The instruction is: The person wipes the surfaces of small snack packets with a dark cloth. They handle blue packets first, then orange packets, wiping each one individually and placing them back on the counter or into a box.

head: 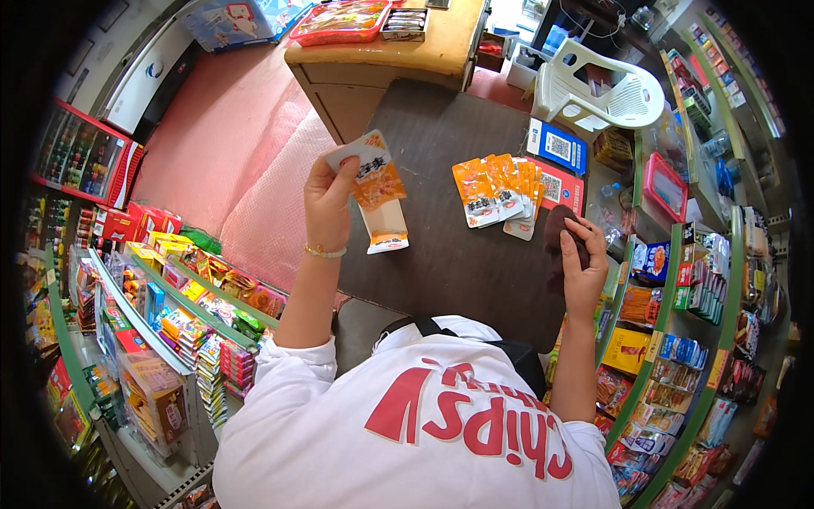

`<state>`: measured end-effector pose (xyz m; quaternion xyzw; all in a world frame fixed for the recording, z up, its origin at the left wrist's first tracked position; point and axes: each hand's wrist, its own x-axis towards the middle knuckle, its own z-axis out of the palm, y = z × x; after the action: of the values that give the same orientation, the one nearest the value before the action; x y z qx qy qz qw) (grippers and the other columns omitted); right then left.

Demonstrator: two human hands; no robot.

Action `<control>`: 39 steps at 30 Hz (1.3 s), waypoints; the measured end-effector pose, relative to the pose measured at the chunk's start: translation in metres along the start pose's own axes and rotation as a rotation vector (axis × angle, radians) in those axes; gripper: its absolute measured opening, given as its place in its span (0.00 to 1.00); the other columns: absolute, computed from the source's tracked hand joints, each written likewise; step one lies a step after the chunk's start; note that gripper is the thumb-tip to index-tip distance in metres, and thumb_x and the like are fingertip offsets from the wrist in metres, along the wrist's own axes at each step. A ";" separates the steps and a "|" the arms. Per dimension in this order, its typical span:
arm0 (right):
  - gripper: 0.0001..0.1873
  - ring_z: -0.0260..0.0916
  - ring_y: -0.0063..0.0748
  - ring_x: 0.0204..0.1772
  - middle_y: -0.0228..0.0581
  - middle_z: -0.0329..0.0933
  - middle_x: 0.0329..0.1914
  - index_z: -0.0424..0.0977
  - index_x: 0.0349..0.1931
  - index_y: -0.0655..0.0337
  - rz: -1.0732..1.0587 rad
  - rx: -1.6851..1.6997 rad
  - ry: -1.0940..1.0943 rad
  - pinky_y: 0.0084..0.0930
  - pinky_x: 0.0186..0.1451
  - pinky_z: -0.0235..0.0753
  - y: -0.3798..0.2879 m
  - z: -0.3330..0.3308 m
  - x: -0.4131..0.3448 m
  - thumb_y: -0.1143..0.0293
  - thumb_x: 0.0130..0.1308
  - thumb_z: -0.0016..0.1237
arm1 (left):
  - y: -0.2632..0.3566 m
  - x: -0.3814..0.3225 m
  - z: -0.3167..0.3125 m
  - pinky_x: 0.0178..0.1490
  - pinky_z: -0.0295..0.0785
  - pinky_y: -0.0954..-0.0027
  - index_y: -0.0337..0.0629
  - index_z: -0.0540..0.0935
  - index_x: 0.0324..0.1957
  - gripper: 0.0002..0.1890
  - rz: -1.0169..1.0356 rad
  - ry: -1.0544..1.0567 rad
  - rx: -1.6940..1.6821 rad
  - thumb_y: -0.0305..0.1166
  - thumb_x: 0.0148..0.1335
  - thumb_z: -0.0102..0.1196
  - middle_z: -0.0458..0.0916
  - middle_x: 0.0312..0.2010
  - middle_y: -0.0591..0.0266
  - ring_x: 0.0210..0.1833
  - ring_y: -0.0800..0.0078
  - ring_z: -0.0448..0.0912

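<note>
My left hand (327, 200), with a beaded bracelet at its wrist, pinches an orange-and-white snack packet (376, 175) above the dark tabletop (439, 267). Partly hidden beneath that packet is a small cardboard display box (386, 224) with a pale inside and an orange-and-white end. At the table's right side my right hand (584, 245) grips a dark brown cloth (559, 232). Between the hands, several similar packets (486, 191) lie fanned and overlapping on the table. Just behind them are a red card (566, 191) and a blue card (559, 146), each with a printed code.
A wooden counter (343, 73) adjoins the far end, bearing a pink tray (340, 22) of goods. Beyond the far right corner stands a white plastic chair (591, 89). Snack shelves flank me on the left (203, 324) and right (661, 343). Pink matting (235, 140) covers the floor.
</note>
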<state>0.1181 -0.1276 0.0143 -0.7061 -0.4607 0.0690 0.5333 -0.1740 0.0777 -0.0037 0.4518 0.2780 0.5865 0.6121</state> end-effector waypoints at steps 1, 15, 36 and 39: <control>0.10 0.73 0.35 0.56 0.41 0.76 0.51 0.81 0.45 0.63 0.008 -0.021 0.006 0.28 0.60 0.70 0.001 0.000 -0.001 0.73 0.64 0.58 | -0.006 -0.001 -0.006 0.49 0.73 0.75 0.39 0.80 0.47 0.07 0.002 0.008 -0.011 0.26 0.67 0.57 0.83 0.40 0.67 0.43 0.82 0.79; 0.10 0.74 0.34 0.54 0.40 0.77 0.51 0.81 0.45 0.62 0.024 0.031 -0.041 0.27 0.59 0.70 0.000 0.005 -0.004 0.72 0.64 0.58 | -0.034 -0.033 -0.060 0.45 0.70 0.81 0.41 0.80 0.46 0.08 -0.070 0.130 0.162 0.26 0.66 0.60 0.82 0.37 0.71 0.41 0.86 0.77; 0.10 0.74 0.34 0.56 0.40 0.76 0.52 0.81 0.45 0.62 0.056 0.034 -0.061 0.27 0.61 0.70 0.003 0.006 -0.008 0.71 0.64 0.58 | -0.013 -0.024 -0.044 0.55 0.74 0.64 0.40 0.75 0.58 0.26 -0.044 -0.914 1.182 0.41 0.62 0.61 0.75 0.55 0.47 0.49 0.55 0.79; 0.10 0.74 0.34 0.56 0.40 0.76 0.52 0.81 0.45 0.62 0.058 0.031 -0.059 0.27 0.61 0.70 0.004 0.007 -0.009 0.71 0.64 0.58 | -0.012 -0.030 -0.041 0.54 0.74 0.63 0.41 0.73 0.61 0.29 0.230 -0.981 1.364 0.43 0.61 0.63 0.75 0.54 0.47 0.49 0.53 0.79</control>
<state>0.1115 -0.1290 0.0044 -0.7086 -0.4545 0.1123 0.5279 -0.2089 0.0593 -0.0375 0.9508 0.2260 0.0866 0.1934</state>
